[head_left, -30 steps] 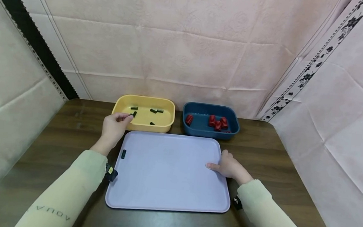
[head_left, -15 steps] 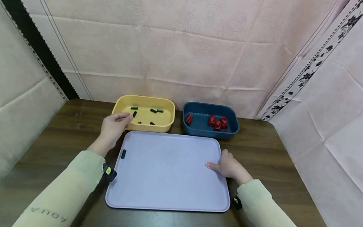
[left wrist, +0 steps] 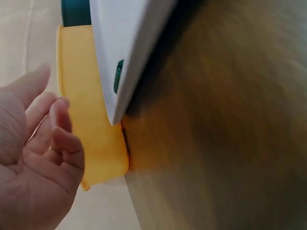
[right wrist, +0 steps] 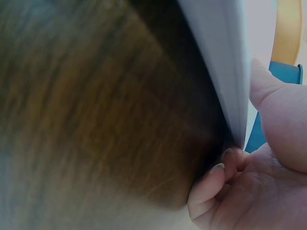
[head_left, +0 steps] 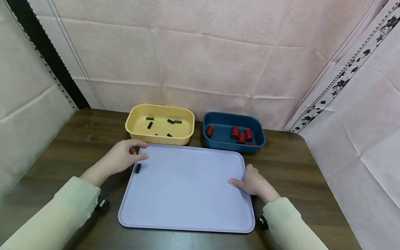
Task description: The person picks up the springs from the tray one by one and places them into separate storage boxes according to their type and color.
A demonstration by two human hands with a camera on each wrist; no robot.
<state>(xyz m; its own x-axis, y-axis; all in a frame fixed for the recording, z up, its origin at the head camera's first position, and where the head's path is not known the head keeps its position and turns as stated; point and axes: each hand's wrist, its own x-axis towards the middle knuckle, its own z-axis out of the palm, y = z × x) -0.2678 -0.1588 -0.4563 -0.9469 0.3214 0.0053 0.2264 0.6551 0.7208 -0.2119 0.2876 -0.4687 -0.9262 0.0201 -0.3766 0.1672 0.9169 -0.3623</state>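
My left hand (head_left: 122,156) is over the far left corner of the pale lavender tray (head_left: 188,190), thumb and fingers apart and nothing between them. In the left wrist view, the loosely bent fingers (left wrist: 67,139) overlap the yellow bin. A dark green spring (head_left: 138,168) lies on the tray by its left edge, just below that hand. At the tray's right edge, my right hand (head_left: 253,183) grips the rim, thumb on top. The right wrist view shows its curled fingers (right wrist: 211,184) at the tray's underside.
Behind the tray stands a yellow bin (head_left: 130,126) with several small dark green springs (head_left: 150,125). To its right a blue bin (head_left: 216,144) holds several red springs (head_left: 235,132). All stand on a brown wooden table (head_left: 91,133), with pale cloth (head_left: 204,63) hanging around.
My left hand has drawn back from the yellow bin to the tray's far left corner, its thumb and fingers now spread apart. The right hand stays on the tray's edge.
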